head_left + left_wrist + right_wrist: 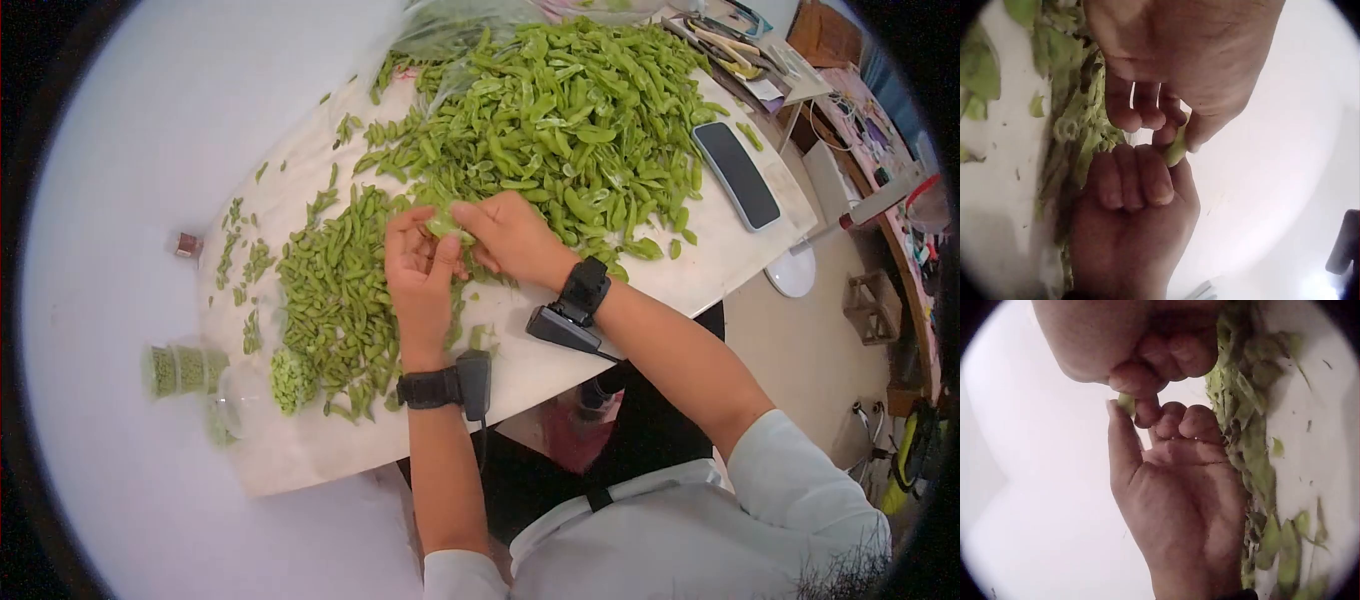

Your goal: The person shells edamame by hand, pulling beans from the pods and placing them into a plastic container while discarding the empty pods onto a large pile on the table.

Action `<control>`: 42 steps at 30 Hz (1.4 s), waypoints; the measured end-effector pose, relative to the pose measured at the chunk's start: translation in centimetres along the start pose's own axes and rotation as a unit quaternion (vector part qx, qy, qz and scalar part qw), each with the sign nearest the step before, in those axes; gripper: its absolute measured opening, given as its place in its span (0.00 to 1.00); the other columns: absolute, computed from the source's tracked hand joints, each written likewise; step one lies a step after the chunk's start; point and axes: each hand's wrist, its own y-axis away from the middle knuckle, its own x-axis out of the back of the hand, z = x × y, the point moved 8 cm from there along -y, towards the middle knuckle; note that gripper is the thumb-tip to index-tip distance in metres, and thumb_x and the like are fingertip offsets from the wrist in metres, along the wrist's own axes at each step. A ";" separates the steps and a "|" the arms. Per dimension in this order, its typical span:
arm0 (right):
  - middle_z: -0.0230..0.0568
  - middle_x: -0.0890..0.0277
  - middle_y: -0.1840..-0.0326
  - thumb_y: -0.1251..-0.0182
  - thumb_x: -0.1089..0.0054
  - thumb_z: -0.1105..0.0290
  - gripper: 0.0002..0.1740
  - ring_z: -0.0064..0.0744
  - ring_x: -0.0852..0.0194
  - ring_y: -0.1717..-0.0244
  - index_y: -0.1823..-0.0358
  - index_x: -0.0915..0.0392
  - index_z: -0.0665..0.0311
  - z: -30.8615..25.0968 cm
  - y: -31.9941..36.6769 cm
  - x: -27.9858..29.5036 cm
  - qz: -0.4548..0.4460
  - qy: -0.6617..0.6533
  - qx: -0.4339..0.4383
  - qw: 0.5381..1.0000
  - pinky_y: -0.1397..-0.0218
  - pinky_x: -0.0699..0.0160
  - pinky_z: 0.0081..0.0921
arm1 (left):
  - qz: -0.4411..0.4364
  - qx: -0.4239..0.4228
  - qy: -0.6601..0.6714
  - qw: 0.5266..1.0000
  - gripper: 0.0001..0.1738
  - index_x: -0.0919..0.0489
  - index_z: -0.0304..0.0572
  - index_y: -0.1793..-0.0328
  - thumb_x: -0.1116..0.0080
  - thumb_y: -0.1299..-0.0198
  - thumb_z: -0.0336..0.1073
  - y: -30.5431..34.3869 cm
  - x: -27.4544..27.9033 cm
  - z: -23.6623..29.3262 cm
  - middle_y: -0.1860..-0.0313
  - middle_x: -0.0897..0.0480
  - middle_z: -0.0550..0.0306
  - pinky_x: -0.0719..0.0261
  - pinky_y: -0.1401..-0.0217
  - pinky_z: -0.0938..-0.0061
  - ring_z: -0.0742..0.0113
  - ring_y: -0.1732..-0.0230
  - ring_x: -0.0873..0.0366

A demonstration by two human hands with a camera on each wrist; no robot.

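Observation:
Both hands meet over the pods on the table. In the head view, the left hand (420, 285) pinches a green pod (442, 226) between thumb and fingers. The right hand (520, 240) grips the same pod from the right. In the left wrist view, the left hand (1191, 56) is above and the right hand (1129, 231) below, its other fingers curled; the pod (1177, 149) lies between their fingertips. From the right wrist, the left hand's (1185, 487) palm shows below the right hand (1110, 337), with part of the pod (1126, 404) visible.
A large heap of pods (580, 120) lies behind the hands, with smaller pods (340, 270) to the left. Shelled beans (292, 382) stand near the left edge beside tubs of beans (190, 370). A phone (737, 175) lies at the right, with tools (725, 45) beyond.

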 end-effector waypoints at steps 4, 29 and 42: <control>0.30 0.37 0.95 0.29 0.53 0.56 0.29 0.17 0.42 0.93 0.89 0.32 0.65 -0.1 0.0 0.1 0.012 0.003 -0.004 1.000 0.87 0.44 0.18 | -0.027 0.018 -0.029 0.999 0.11 0.29 0.37 0.52 0.45 0.40 0.25 0.1 0.3 -0.7 0.68 0.27 0.62 0.31 0.71 0.84 0.78 0.72 0.31; 0.30 0.33 0.89 0.30 0.52 0.60 0.21 0.18 0.38 0.91 0.77 0.25 0.68 0.1 -0.1 -0.6 -0.008 -0.064 -0.028 0.998 0.87 0.39 0.20 | 0.017 -0.125 -0.346 0.930 0.08 0.24 0.38 0.61 0.40 0.47 0.26 1.3 -1.0 4.4 0.67 0.29 0.60 0.34 0.68 0.79 0.73 0.71 0.34; 0.33 0.32 0.88 0.33 0.51 0.61 0.22 0.22 0.36 0.92 0.80 0.28 0.69 1.1 -0.1 0.2 0.012 -0.058 -0.066 0.996 0.88 0.34 0.23 | 0.003 -0.149 -0.505 0.850 0.11 0.22 0.46 0.56 0.40 0.47 0.29 1.8 -2.2 5.2 0.61 0.23 0.59 0.27 0.70 0.74 0.65 0.73 0.25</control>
